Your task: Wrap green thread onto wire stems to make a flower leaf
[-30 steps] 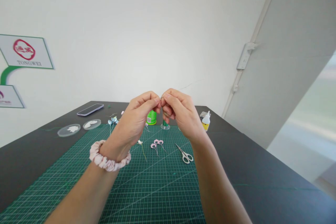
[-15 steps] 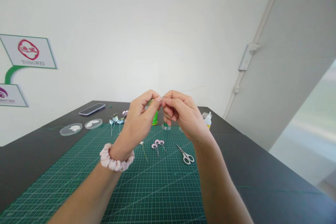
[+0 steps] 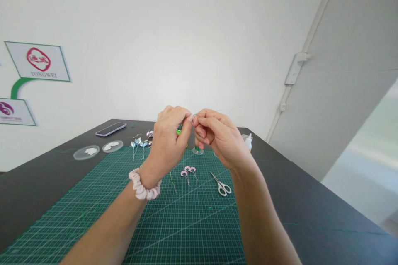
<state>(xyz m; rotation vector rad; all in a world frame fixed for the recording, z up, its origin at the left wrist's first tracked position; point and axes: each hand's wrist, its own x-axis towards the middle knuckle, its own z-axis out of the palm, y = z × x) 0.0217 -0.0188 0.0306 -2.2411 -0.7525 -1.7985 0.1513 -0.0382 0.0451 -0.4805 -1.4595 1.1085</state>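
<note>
My left hand (image 3: 171, 134), a pale scrunchie (image 3: 144, 185) round its wrist, is raised above the mat with thumb and forefinger pinched. What lies in that pinch is too small to make out. Fingertip to fingertip with it, my right hand (image 3: 219, 136) is closed on a thin strand (image 3: 217, 110), thread or fine wire, whose loose end trails off to the right. Beneath the hands, pink looped petals on wire stems (image 3: 188, 169) and small scissors (image 3: 221, 186) lie on the green cutting mat (image 3: 186, 223). Behind the fingers, a green spool (image 3: 197, 150) is partly hidden.
On the left are blue wired leaves (image 3: 138, 143), two shallow dishes (image 3: 83, 154) with white pieces, and a phone (image 3: 111, 129). A white glue bottle (image 3: 248, 142) stands beyond my right wrist. A thin yellow-green stem (image 3: 173, 182) lies below my left hand.
My left hand has rolled over, its back turned more upward, and hides more of the bright green spool behind. The right hand keeps its pinch. The view has shifted slightly.
</note>
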